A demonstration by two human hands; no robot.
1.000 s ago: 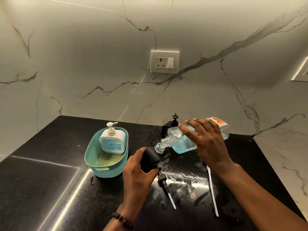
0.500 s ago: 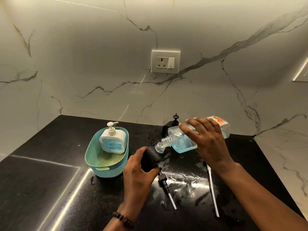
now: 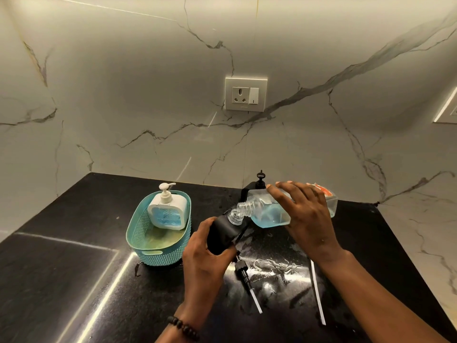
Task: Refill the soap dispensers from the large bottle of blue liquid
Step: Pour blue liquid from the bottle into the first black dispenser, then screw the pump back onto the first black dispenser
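Note:
My right hand [image 3: 305, 219] grips the large clear bottle of blue liquid [image 3: 269, 212], tipped on its side with its threaded neck pointing left and down. The neck meets the clear mouth of a black dispenser [image 3: 221, 235], which my left hand [image 3: 201, 253] holds tilted toward it. The dispenser's black pump with its white tube [image 3: 246, 277] lies on the wet counter below. A white dispenser with blue liquid [image 3: 168, 212] stands in a teal basket [image 3: 153, 253].
Another black pump dispenser [image 3: 257, 185] stands behind the bottle near the wall. A loose white tube [image 3: 317, 293] lies on the black counter [image 3: 61, 268] at the right. Liquid is spilled around the middle. A wall socket [image 3: 246, 94] sits above.
The bottle's neck has come slightly closer to the black dispenser's mouth. Both hands keep their holds, barely moving.

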